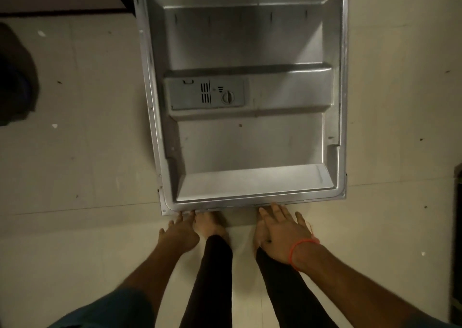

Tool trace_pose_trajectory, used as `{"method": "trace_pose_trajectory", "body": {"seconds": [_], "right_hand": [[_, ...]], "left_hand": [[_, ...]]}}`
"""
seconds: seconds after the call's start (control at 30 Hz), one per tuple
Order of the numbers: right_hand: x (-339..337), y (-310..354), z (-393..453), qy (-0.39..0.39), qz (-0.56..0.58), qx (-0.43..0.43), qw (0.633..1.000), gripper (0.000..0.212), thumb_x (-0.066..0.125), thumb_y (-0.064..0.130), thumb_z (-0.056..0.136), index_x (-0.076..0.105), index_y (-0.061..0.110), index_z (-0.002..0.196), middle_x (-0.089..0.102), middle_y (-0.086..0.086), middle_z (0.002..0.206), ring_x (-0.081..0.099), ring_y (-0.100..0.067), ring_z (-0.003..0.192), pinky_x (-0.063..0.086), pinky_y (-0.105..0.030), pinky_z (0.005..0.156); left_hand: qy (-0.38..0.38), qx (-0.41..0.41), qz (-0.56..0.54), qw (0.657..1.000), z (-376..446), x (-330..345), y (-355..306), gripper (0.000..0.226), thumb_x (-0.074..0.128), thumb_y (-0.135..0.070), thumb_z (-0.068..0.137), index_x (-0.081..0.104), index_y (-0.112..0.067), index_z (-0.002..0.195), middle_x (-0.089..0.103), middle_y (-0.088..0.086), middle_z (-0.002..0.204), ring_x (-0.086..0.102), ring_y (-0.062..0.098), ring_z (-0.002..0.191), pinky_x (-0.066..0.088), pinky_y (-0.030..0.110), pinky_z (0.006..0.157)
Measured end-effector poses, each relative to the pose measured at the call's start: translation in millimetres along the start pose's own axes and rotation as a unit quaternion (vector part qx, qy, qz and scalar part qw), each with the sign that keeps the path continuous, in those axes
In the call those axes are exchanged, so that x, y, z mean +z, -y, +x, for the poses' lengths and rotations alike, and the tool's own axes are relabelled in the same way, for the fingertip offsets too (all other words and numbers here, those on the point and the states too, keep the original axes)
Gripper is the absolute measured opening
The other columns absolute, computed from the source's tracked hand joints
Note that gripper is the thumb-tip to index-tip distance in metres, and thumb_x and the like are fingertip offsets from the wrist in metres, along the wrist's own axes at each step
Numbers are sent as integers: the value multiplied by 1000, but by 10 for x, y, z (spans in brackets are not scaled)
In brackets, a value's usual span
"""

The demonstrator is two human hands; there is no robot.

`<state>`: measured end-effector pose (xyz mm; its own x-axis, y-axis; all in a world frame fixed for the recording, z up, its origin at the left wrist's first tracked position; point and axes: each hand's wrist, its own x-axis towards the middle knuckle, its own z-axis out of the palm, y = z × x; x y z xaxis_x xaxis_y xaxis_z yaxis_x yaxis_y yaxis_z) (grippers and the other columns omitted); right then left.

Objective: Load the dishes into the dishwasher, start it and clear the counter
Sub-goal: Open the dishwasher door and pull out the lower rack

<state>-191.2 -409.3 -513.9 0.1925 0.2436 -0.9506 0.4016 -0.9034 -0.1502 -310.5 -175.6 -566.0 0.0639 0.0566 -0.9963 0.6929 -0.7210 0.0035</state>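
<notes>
The dishwasher door (250, 140) lies fully open and flat, its steel inner face up, filling the upper middle of the head view. A grey detergent dispenser (207, 93) with a round knob sits on its left half. My left hand (180, 232) reaches to the door's near edge at the left, fingertips touching the rim. My right hand (282, 230), with a red thread at the wrist, lies flat with straight fingers, its tips at the near edge further right. Neither hand holds anything. No dishes or racks are in view.
Pale tiled floor (75, 165) surrounds the door. My bare feet and dark-trousered legs (212, 277) stand just below the door's near edge. A dark bundle (15, 77) lies on the floor at far left. A dark object (457, 227) stands at the right edge.
</notes>
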Motion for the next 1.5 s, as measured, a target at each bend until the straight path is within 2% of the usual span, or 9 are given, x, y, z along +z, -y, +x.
{"method": "trace_pose_trajectory", "body": {"seconds": [0.1,0.3,0.63,0.77,0.83,0.9,1.07,1.3,1.5], "right_hand": [[-161,63,-105,-21,-5,-16,1000,78,43,50,99,0,29,161,-13,-5,168,-7,-26,155,-2,-48,123],[-521,186,-258,-59,7,-18,998,77,43,53,100,2,30,161,-11,-6,168,-5,-27,155,0,-49,124],[-1088,268,-562,-126,42,-9,991,73,44,52,101,9,29,161,-3,-5,169,1,-24,156,5,-46,124],[-1349,232,-744,-146,50,-1,988,71,45,51,101,14,27,161,0,-5,169,4,-23,156,9,-46,124],[-1508,209,-854,-155,46,-3,987,70,45,51,102,16,26,160,1,-5,169,5,-23,156,9,-45,124],[-1688,177,-960,-164,38,-12,986,69,45,51,101,18,26,160,5,-5,169,10,-23,155,11,-43,124],[-2265,7,-1142,-213,-7,-40,976,65,48,52,99,29,28,157,25,-4,165,28,-23,149,25,-39,122],[-3288,-161,-1303,-256,-123,-41,958,62,47,50,100,31,27,155,31,-2,161,36,-21,144,33,-33,116],[-4120,-114,-1434,-203,-295,8,934,67,38,55,102,16,28,160,12,-5,168,18,-24,153,21,-39,122]], "left_hand": [[-18,47,-50,998,-210,-228,-38,62,43,-21,106,18,-20,163,24,11,168,29,30,152,25,36,121],[-81,73,-103,989,-525,-618,-79,59,51,-30,104,32,-29,160,37,9,163,40,30,146,34,36,116],[-135,110,-93,980,-1014,-1011,-365,61,46,-36,106,23,-30,162,36,8,163,39,31,147,35,40,118],[-143,126,-85,978,-1226,-1135,-376,61,47,-36,106,22,-31,162,39,8,162,43,30,144,37,39,116],[-151,135,-94,975,-1336,-1247,-363,62,48,-35,105,22,-33,162,42,9,159,50,31,137,43,39,112],[-159,144,-101,972,-1453,-1392,-343,63,50,-33,105,22,-33,162,47,11,155,56,31,130,47,38,108],[-206,162,-85,961,-1756,-1971,-235,63,51,-32,105,23,-34,161,51,11,151,55,28,130,45,35,104],[-294,112,33,949,-1914,-3017,-32,71,49,-40,105,8,-36,163,40,10,161,45,31,142,39,39,113],[-322,110,161,926,-2013,-3757,-214,77,50,-42,103,-1,-44,160,18,-1,170,30,27,152,32,44,122]]}}
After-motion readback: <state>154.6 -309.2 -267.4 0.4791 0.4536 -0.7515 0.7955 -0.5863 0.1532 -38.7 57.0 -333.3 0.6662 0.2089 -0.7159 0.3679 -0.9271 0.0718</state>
